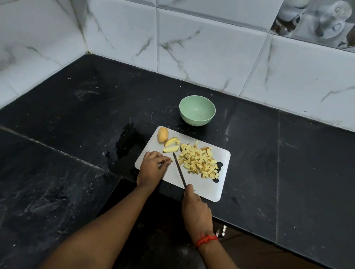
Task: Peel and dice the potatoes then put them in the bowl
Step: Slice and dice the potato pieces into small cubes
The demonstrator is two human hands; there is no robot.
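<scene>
Fingers (162, 159) of left hand (151, 169) pinching potato (170, 160), right hand (196, 212) gripping knife (179, 170)

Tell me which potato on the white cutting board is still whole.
The rounded tan potato at its far-left corner; the pale wedges beside it are cut.

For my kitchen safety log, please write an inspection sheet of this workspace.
Surface: black stone countertop; wet patch left of the cutting board.
Job's things: diced potato piled on the board's right; two wedges and a potato at its far left; green bowl beyond, no potato inside.
Clutter: nothing seen.
Hands: left hand pinches a small potato piece; right hand grips the knife, blade over the board.
Cables: nothing seen.
Surroundings: white marbled wall tiles behind and left.
</scene>
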